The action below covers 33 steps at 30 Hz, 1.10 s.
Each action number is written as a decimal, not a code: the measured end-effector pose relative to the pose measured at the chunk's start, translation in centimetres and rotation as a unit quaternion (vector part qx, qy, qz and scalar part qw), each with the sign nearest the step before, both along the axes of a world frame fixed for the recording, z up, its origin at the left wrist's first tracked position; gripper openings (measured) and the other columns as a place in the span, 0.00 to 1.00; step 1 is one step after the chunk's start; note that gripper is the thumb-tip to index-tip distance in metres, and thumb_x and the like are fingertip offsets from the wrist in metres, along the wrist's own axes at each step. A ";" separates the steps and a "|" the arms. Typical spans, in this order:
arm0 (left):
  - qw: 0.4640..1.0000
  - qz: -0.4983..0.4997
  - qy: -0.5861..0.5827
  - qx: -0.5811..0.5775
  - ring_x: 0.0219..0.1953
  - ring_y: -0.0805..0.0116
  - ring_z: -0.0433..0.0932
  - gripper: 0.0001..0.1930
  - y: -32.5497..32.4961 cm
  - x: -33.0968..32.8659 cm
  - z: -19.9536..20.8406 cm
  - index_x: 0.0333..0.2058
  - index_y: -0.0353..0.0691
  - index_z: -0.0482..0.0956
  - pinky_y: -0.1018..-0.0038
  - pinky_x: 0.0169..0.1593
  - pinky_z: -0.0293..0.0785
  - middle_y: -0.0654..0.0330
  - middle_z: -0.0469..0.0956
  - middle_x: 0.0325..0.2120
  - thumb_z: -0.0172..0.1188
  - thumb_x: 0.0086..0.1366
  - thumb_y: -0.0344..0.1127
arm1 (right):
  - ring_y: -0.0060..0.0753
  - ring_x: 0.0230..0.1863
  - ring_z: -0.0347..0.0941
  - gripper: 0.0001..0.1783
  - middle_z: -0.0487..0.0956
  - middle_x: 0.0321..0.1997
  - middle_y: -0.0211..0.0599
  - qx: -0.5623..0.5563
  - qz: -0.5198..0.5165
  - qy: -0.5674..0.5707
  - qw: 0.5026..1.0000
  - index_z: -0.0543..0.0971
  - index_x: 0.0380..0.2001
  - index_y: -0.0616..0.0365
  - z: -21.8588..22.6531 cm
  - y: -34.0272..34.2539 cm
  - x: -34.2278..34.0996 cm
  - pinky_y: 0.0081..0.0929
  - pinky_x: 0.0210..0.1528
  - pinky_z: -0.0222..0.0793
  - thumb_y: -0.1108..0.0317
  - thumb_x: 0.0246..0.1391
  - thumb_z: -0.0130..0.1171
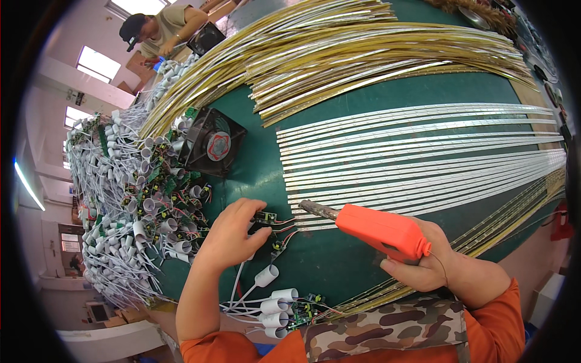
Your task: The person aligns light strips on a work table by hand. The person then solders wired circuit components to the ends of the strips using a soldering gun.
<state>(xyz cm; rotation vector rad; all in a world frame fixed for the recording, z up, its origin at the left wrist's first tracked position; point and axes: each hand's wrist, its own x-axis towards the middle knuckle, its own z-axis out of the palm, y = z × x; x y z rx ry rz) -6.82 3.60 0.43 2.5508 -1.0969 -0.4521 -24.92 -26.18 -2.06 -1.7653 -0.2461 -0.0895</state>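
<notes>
My right hand (426,254) is wrapped round the handle of an orange-red soldering gun (381,232). Its dark tip points left, over the left ends of the white LED strips (417,142), which lie side by side. My left hand (233,233) pinches a small green circuit board (266,216) between thumb and fingers. Thin red and white wires (284,225) run from the board to the strip ends. Just below, a second small board (278,247) is wired to a strip, near a loose white plastic cup (266,276).
A big heap of white cups with cables and boards (133,206) covers the left side, beside a black fan (215,144). Bundles of yellowish strips (375,54) lie across the back, more (514,218) at right. Several cups (275,314) sit near my body. Another person (160,30) works at far left.
</notes>
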 end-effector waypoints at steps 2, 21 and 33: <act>1.000 0.002 -0.016 0.003 0.44 0.53 0.74 0.21 0.9 -0.3 -0.2 0.45 0.33 0.72 0.66 0.47 0.70 0.51 0.74 0.40 0.65 0.52 0.30 | 0.40 0.39 0.78 0.33 0.78 0.44 0.45 0.001 -0.005 -0.012 1.000 0.68 0.57 0.64 -0.4 0.2 0.0 0.30 0.42 0.73 0.74 0.45 0.64; 0.988 -0.061 -0.047 -0.134 0.40 0.55 0.77 0.10 3.5 -6.6 1.7 0.34 0.39 0.77 0.65 0.42 0.74 0.55 0.77 0.35 0.65 0.51 0.27 | 0.19 0.28 0.72 0.25 0.78 0.44 0.42 0.112 -0.062 0.084 0.988 0.72 0.50 0.66 -0.2 1.2 -0.7 0.20 0.33 0.68 0.75 0.44 0.56; 0.907 0.190 -0.376 -0.021 0.42 0.53 0.73 0.19 14.7 -5.2 0.5 0.39 0.37 0.75 0.64 0.45 0.70 0.53 0.74 0.40 0.66 0.45 0.23 | 0.18 0.27 0.70 0.26 0.78 0.44 0.41 0.112 -0.051 0.111 0.986 0.72 0.50 0.66 -0.8 1.0 -0.9 0.19 0.30 0.66 0.73 0.44 0.58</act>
